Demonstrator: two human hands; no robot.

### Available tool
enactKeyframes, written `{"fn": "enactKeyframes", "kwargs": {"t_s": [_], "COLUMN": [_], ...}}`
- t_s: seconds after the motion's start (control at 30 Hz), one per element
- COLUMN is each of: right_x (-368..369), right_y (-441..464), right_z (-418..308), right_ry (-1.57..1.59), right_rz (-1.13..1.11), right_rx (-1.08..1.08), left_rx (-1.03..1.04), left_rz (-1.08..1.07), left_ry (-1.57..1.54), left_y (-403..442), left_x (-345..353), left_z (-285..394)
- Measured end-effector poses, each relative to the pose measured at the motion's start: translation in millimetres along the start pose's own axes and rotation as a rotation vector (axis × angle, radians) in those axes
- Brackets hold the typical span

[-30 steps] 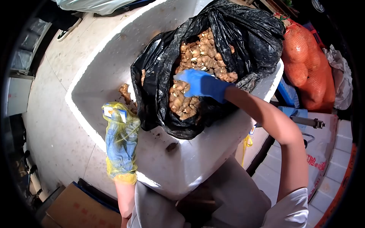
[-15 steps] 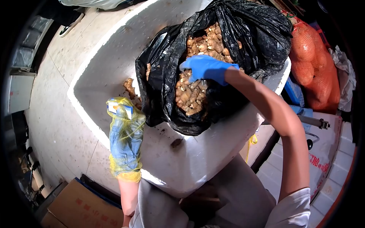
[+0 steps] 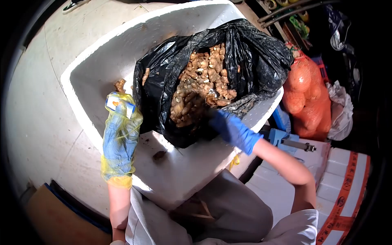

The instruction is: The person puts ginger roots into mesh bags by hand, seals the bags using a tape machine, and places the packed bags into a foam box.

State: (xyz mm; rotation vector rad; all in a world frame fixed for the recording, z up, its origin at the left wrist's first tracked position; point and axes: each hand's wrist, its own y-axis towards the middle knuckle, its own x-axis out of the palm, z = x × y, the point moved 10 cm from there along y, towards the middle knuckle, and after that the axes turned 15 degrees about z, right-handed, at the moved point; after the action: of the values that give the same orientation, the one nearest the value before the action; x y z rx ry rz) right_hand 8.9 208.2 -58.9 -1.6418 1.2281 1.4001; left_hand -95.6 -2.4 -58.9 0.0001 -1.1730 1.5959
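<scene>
Ginger roots (image 3: pixel 200 73) in the black plastic bag (image 3: pixel 265 57) could spill if the right hand (image 3: pixel 236 130), fingers too blurred to read, or the left hand (image 3: pixel 121 136) in yellow mesh (image 3: pixel 116 172), its grip unclear, snags the slack plastic.

Harsh light, black fisheye edges

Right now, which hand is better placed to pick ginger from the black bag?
Likely the right hand: it is nearer the bagged ginger, while the left hand is inside a yellow net.
</scene>
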Motion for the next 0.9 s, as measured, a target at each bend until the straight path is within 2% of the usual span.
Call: {"fn": "enactKeyframes", "kwargs": {"t_s": [0.03,0.1,0.13,0.17,0.23,0.27,0.43,0.5,0.63,0.67,0.7,0.77,0.8,0.83,0.9], "right_x": [11,19,4,1,-15,-7,-12,-34,-34,-20,1,45,56,61,68], "right_y": [-14,-33,-20,-21,-26,-37,-33,-4,33,37,36,11,1,-4,-24], "right_z": [-28,-30,-5,-5,0,4,-9,11,83,90,94,115,128,135,150], "right_ry": [-0.129,-0.204,0.032,0.027,0.245,0.287,0.323,0.563,0.036,-0.010,0.028,0.037,0.254,0.358,0.416], "right_rz": [-0.017,-0.432,-0.302,-0.313,-0.203,-0.349,-0.559,-0.196,-0.218,-0.290,-0.356,-0.587,-0.532,-0.585,-0.610], "right_rx": [-0.256,-0.196,0.326,0.317,0.385,0.485,0.521,0.685,0.714,0.703,0.573,0.539,0.565,0.617,0.746], "left_rx": [-0.006,-0.015,-0.011,-0.011,-0.016,-0.015,-0.024,-0.036,-0.063,-0.072,-0.079,-0.094,-0.115,-0.115,-0.145], "left_rz": [0.009,0.020,-0.072,-0.064,-0.085,-0.094,-0.117,-0.155,-0.124,-0.148,-0.174,-0.161,-0.147,-0.140,-0.078], "left_ry": [-0.026,0.006,-0.001,-0.013,0.066,0.080,0.154,0.165,0.156,0.136,0.117,0.116,0.114,0.116,0.118], "left_y": [-2,-8,-4,-2,-5,-7,-10,-18,-17,-16,-16,-14,-14,-14,-14], "left_x": [0,2,5,0,3,8,8,15,10,12,14,13,12,10,4], "left_z": [1,2,1,2,1,3,6,9,7,6,5,5,3,4,0]}}
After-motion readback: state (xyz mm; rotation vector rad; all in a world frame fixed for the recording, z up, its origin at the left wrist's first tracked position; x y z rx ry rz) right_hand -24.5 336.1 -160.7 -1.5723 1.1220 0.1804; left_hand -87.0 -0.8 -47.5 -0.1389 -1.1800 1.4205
